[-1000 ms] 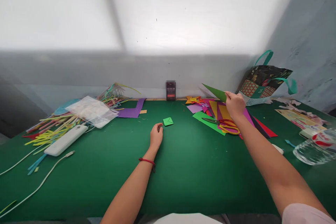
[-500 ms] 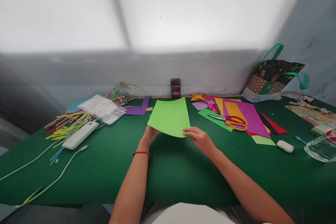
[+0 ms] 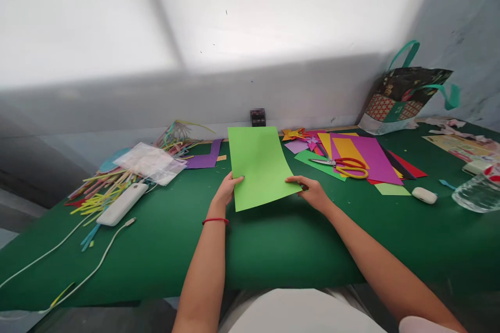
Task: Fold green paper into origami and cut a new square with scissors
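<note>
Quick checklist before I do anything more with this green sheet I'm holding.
1. Left hand holds the sheet's left edge: ok.
2. Right hand holds its right edge: ok.
3. Sheet free of creases: ok.
4. Scissors apart from both hands: ok.
5. Nothing hidden under the sheet: cannot tell.

The single head camera looked forward and down over the green table (image 3: pixel 273 250), close above it, facing the wall (image 3: pixel 117 104) at twelve o'clock.
</note>
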A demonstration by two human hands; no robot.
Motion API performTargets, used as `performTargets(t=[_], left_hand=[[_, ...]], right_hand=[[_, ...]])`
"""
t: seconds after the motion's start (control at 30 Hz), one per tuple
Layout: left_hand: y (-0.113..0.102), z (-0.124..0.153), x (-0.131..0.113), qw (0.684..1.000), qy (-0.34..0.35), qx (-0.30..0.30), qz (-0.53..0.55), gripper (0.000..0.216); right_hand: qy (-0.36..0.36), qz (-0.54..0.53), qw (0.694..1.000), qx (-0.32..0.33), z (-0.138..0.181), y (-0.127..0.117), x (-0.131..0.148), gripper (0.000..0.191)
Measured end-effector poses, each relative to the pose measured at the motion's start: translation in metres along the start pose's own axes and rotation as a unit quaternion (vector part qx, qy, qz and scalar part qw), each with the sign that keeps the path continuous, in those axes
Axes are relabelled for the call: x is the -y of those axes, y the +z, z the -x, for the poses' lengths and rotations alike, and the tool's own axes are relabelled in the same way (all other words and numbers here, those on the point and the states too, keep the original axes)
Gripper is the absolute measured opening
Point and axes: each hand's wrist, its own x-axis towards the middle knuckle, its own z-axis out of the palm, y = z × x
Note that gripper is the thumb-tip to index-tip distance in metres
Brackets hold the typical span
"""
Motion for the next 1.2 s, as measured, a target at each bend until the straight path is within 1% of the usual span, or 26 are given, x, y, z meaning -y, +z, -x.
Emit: performTargets(t=[0.13,0.17,0.23,0.33,0.4,0.43,0.47,0.53,0.57,0.63,0.67,0.7,0.73,0.77,0.8,0.87,0.9,0.93,1.0,1.07,1.1,1.13,1.2], left_hand=[[0.004,0.001,-0.003,0.999,-0.003,-0.001,0.044,0.032],[0.005,0.002,-0.003,0.999,-0.007,-0.006,0.046,0.031],[0.007,0.001,-0.003,0.999,-0.010,-0.020,0.042,0.030],[0.008,0.001,-0.003,1.000,-0.004,-0.026,0.015,0.031],[0.008,0.001,-0.003,1.000,-0.001,-0.024,0.002,0.032],[0.008,0.001,-0.003,1.000,-0.003,-0.026,0.001,0.032],[0.008,0.002,-0.003,1.000,-0.007,-0.029,0.000,0.033],[0.008,0.004,-0.003,0.999,-0.020,-0.022,-0.016,0.035],[0.009,0.005,-0.003,0.999,-0.028,-0.007,-0.033,0.036],[0.011,0.006,-0.001,0.996,-0.034,0.042,-0.073,0.038],[0.013,0.007,0.000,0.993,-0.020,0.062,-0.096,0.040],[0.016,0.007,0.001,0.990,0.005,0.067,-0.123,0.041],[0.019,0.006,0.002,0.985,0.044,0.055,-0.157,0.044],[0.022,0.006,0.003,0.975,0.092,0.027,-0.202,0.047],[0.025,0.007,0.003,0.957,0.140,-0.010,-0.253,0.051],[0.031,0.009,0.004,0.904,0.230,-0.061,-0.355,0.055],[0.034,0.011,0.003,0.878,0.265,-0.066,-0.394,0.053],[0.038,0.013,0.003,0.855,0.294,-0.056,-0.423,0.050],[0.045,0.018,0.004,0.824,0.325,0.001,-0.464,0.043],[0.052,0.022,0.007,0.797,0.329,0.074,-0.500,0.043],[0.056,0.023,0.009,0.787,0.326,0.105,-0.514,0.049],[0.059,0.024,0.011,0.780,0.322,0.127,-0.522,0.055],[0.062,0.023,0.016,0.780,0.322,0.142,-0.518,0.064]], right_hand=[[0.005,-0.044,0.999,-0.015,-0.003,-0.006,-0.004,0.019],[0.013,-0.059,0.998,-0.025,-0.004,-0.006,-0.004,0.019],[0.040,-0.089,0.995,-0.037,-0.005,-0.006,-0.003,0.027],[0.090,-0.151,0.984,-0.036,-0.007,-0.004,-0.004,0.047],[0.137,-0.212,0.967,-0.048,-0.008,-0.003,-0.005,0.059],[0.164,-0.240,0.955,-0.056,-0.009,-0.003,-0.005,0.061],[0.192,-0.263,0.944,-0.061,-0.009,-0.002,-0.005,0.060],[0.237,-0.288,0.927,-0.042,-0.009,-0.002,-0.006,0.054],[0.251,-0.290,0.923,-0.024,-0.008,-0.001,-0.006,0.053],[0.268,-0.281,0.921,0.001,-0.006,0.001,-0.006,0.049],[0.272,-0.277,0.921,0.000,-0.005,0.002,-0.006,0.043],[0.274,-0.278,0.921,-0.010,-0.005,0.004,-0.006,0.037],[0.275,-0.284,0.918,-0.028,-0.005,0.005,-0.006,0.031],[0.275,-0.292,0.915,-0.045,-0.005,0.006,-0.006,0.026],[0.276,-0.300,0.911,-0.063,-0.006,0.007,-0.006,0.023],[0.283,-0.306,0.903,-0.103,-0.008,0.008,-0.008,0.020],[0.285,-0.305,0.900,-0.125,-0.009,0.007,-0.009,0.020],[0.284,-0.302,0.897,-0.150,-0.011,0.006,-0.010,0.021],[0.277,-0.298,0.891,-0.201,-0.013,0.003,-0.013,0.024],[0.269,-0.294,0.884,-0.246,-0.014,-0.001,-0.015,0.029],[0.267,-0.294,0.879,-0.263,-0.014,-0.003,-0.017,0.030],[0.265,-0.294,0.876,-0.277,-0.014,-0.005,-0.018,0.032],[0.260,-0.294,0.874,-0.287,-0.014,-0.007,-0.019,0.033]])
